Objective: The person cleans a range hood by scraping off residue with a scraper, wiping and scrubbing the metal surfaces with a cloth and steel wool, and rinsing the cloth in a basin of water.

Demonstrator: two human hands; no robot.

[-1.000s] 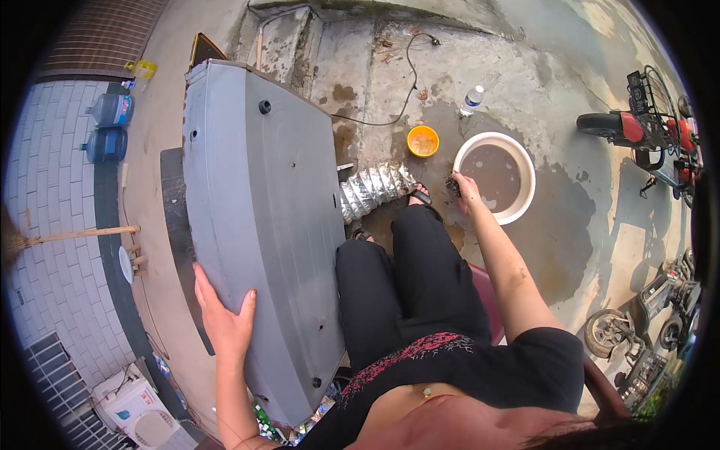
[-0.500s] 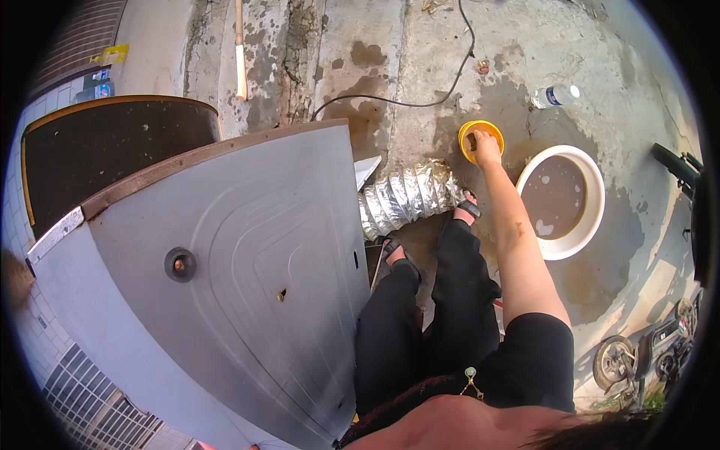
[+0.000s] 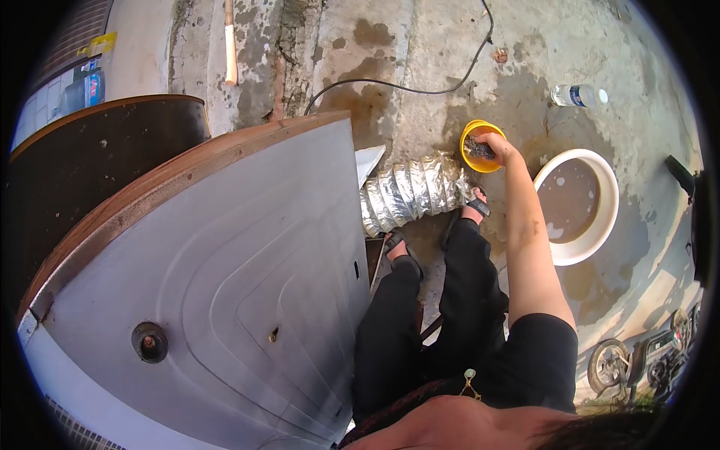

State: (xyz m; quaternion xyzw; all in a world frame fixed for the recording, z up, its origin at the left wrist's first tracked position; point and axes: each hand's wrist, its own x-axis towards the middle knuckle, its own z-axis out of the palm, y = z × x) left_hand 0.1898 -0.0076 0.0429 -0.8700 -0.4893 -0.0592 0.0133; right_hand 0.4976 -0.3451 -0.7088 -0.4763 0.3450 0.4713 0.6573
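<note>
My right hand [image 3: 493, 144] reaches into a small yellow tub [image 3: 474, 162] on the wet concrete. Its fingers are closed on a dark grey, wiry scouring pad [image 3: 480, 149], which shows at the tub's mouth. To the right of the tub, a white basin [image 3: 610, 196] holds murky brown water with patches of foam. My left hand is out of view.
A large grey metal panel [image 3: 247, 247] with a rusty edge fills the left side. Crinkled foil ducting [image 3: 412, 190] lies by my feet. Beyond are a black cable [image 3: 390, 100], a wooden handle [image 3: 231, 56] and a plastic bottle [image 3: 579, 96]. A motorbike [image 3: 637, 360] stands at right.
The grey scouring pad now shows clearly at my right fingers; before, the hand was deeper in the tub. The view has shifted, with the metal panel appearing larger.
</note>
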